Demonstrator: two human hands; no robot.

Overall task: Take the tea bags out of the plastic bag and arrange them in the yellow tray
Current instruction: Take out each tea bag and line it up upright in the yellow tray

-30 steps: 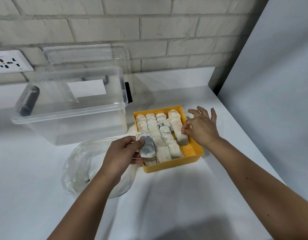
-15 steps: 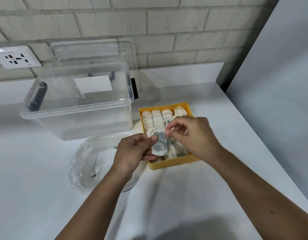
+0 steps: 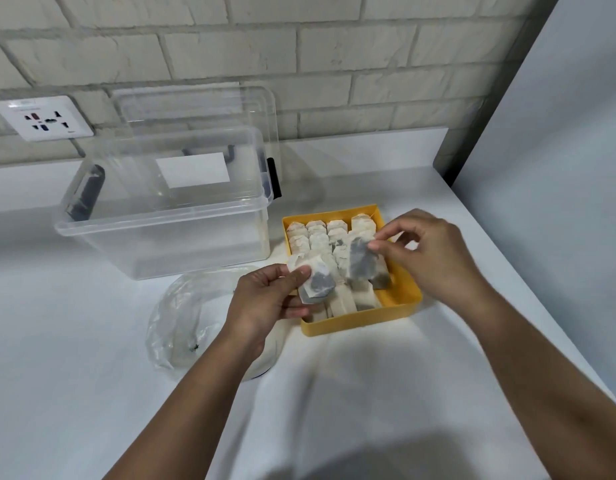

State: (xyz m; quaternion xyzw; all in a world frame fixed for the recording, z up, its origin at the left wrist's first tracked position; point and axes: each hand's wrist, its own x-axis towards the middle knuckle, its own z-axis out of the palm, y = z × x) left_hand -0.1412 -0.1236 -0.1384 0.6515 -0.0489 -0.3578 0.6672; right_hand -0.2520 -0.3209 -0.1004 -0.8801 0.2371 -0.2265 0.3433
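Observation:
A yellow tray (image 3: pixel 402 295) on the white counter holds several rows of pale tea bags (image 3: pixel 320 237). My left hand (image 3: pixel 265 299) pinches a tea bag (image 3: pixel 315 280) with dark contents at the tray's near left corner. My right hand (image 3: pixel 428 252) pinches another tea bag (image 3: pixel 360 263) by its top corner, hanging above the tray's right side. A crumpled clear plastic bag (image 3: pixel 185 313) lies on the counter left of the tray, partly under my left forearm.
A clear plastic storage box (image 3: pixel 161 216) with black handles stands behind the bag, its lid (image 3: pixel 195 105) leaning on the brick wall. A wall socket (image 3: pixel 43 121) is at the far left. A grey panel (image 3: pixel 559 168) borders the counter on the right.
My right hand came from the tray's right side to my left hand, took one tea bag from it, and drew it right over the tray. My left hand keeps holding another.

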